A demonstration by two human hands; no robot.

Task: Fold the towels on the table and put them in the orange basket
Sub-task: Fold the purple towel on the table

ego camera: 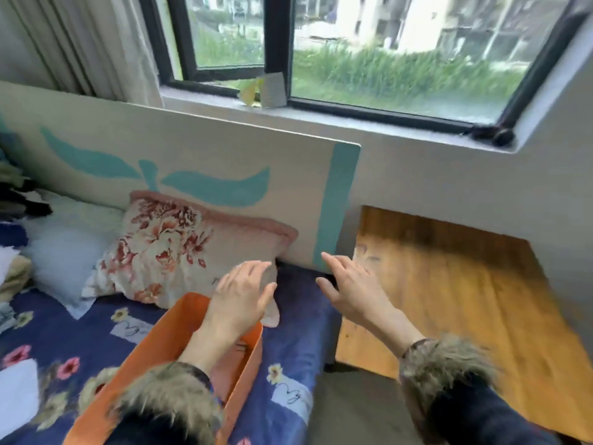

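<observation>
The orange basket (167, 335) stands on the bed with the flowered blue sheet, low and left of centre. Something pinkish shows inside it under my left forearm; I cannot tell what it is. My left hand (239, 295) hovers above the basket's far end with its fingers spread and holds nothing. My right hand (351, 289) is stretched out over the bed's right edge, fingers straight, and holds nothing. The wooden table (449, 284) stands to the right of the bed. No towel shows on its visible top.
A flowered pillow (167, 248) and a pale blue pillow (67, 239) lean against the white and teal headboard (224, 162). Clothes are piled at the far left (16, 200). A window with a deep sill runs along the wall behind.
</observation>
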